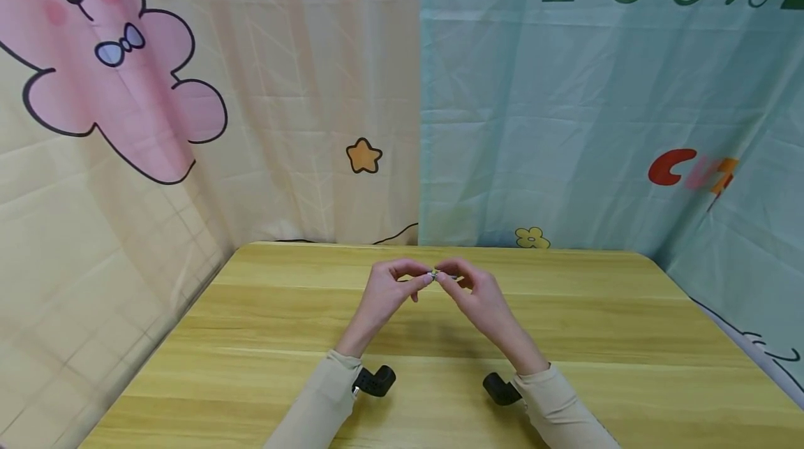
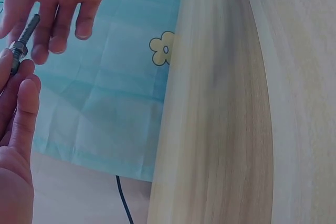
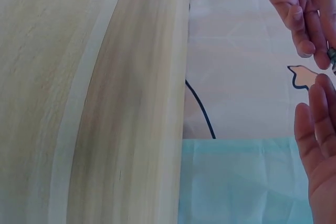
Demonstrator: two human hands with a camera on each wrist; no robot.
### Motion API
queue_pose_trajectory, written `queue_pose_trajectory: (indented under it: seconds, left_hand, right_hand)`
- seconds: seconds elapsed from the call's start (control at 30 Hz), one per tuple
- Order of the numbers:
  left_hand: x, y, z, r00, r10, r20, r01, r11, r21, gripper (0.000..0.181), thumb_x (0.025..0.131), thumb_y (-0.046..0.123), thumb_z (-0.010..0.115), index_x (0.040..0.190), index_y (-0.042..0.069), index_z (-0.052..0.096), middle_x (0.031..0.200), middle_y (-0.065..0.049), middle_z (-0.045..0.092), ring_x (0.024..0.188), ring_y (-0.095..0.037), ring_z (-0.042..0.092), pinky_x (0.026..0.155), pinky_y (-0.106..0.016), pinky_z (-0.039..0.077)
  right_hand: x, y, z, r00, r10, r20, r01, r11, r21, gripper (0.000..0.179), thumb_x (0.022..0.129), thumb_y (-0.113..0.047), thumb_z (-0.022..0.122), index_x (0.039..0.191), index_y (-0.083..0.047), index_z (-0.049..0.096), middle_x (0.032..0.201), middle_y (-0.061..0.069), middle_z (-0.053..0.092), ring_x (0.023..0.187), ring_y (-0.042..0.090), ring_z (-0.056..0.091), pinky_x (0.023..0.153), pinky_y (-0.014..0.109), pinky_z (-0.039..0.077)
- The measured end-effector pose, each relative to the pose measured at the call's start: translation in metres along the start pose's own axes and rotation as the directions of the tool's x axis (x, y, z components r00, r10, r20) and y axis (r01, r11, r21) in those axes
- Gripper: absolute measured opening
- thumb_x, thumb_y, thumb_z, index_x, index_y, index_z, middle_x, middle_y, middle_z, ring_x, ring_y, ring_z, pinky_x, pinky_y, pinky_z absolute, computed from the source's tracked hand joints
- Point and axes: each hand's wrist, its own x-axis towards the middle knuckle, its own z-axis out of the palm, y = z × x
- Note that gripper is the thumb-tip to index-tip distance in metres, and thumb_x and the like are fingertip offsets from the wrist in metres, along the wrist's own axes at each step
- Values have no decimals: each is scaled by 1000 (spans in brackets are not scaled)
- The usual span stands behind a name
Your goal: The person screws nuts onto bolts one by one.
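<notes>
A metal bolt [image 2: 30, 27] with a threaded shank is held between the two hands above the table. My left hand [image 1: 386, 290] pinches the bolt's lower end between thumb and fingertips. Around the shank sits a nut [image 2: 19, 50], and the thumb and index finger of my right hand [image 1: 480, 299] close in on it from the other side. In the left wrist view the shank points up toward the right palm, whose other fingers hang loose. Only a small part of the metal pieces shows at the edge of the right wrist view.
Below the hands lies a wooden table [image 1: 283, 337]. Printed curtains [image 1: 534, 121] hang behind it and along both sides. A black cable [image 2: 123, 198] runs past the table's far edge. Black camera mounts [image 1: 377, 381] are strapped at both wrists.
</notes>
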Motion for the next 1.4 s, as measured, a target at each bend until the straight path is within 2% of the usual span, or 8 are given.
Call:
queue_pose_trajectory:
  seconds: [0.13,0.3,0.6,0.87,0.97,1.07,1.2,1.4]
  left_hand:
    - [0,-1,0,1000,7,-8,-7,1000,-2,12,91,5,71,99,-4,74,95,-12,72,78,-21,60,61,-35,55]
    - [0,-1,1,1000,13,0,-13,1000,-7,13,91,5,70,98,-5,73,95,-12,72,79,-20,60,59,-31,53]
    - [-1,0,1,1000,16,-5,-16,1000,1,11,90,4,71,97,-4,74,93,-11,71,80,-26,60,61,-37,54]
    - [0,-1,1,1000,20,17,-20,1000,-11,11,90,5,71,97,-3,74,94,-16,71,73,-16,60,60,-32,54]
    - [0,-1,2,1000,16,17,-16,1000,-10,11,91,6,71,97,-3,74,94,-15,71,74,-16,60,60,-31,53]
    - [-1,0,2,1000,11,13,-11,1000,-8,11,91,6,71,97,-3,74,94,-13,72,77,-20,60,60,-31,53]
    - [-1,0,2,1000,7,4,-7,1000,-9,12,90,6,71,97,-4,74,94,-12,72,76,-22,59,60,-33,53]
    - [0,-2,2,1000,8,4,-7,1000,-22,12,90,4,71,98,-5,73,94,-14,71,76,-19,59,60,-30,52]
  right_hand:
    - [0,1,0,998,-59,2,59,998,20,19,93,-19,71,110,-16,66,105,-4,67,97,14,63,78,35,52]
    - [1,3,1,995,-94,12,94,995,19,20,90,-4,71,104,-18,64,99,-5,65,91,15,62,73,32,51]
    - [1,4,-1,997,-79,26,78,997,28,10,94,-20,69,104,-18,68,98,-5,67,90,13,66,77,34,54]
    - [0,4,-1,999,-50,21,51,998,-21,20,99,-32,60,96,-18,73,81,-5,67,74,17,64,64,31,53]
    - [0,3,0,1000,-28,12,28,999,-27,22,99,-35,59,98,-18,73,83,-4,68,76,20,64,64,32,52]
    - [-1,1,0,1000,-18,4,18,1000,-24,23,99,-37,60,104,-18,71,93,-4,69,85,17,64,72,34,52]
    - [0,2,1,999,-37,-4,37,999,-16,23,96,-32,66,112,-16,67,103,-6,68,94,12,63,78,35,52]
    - [1,5,1,995,-100,14,100,995,11,20,91,-7,71,107,-17,64,99,-6,66,91,14,62,77,33,53]
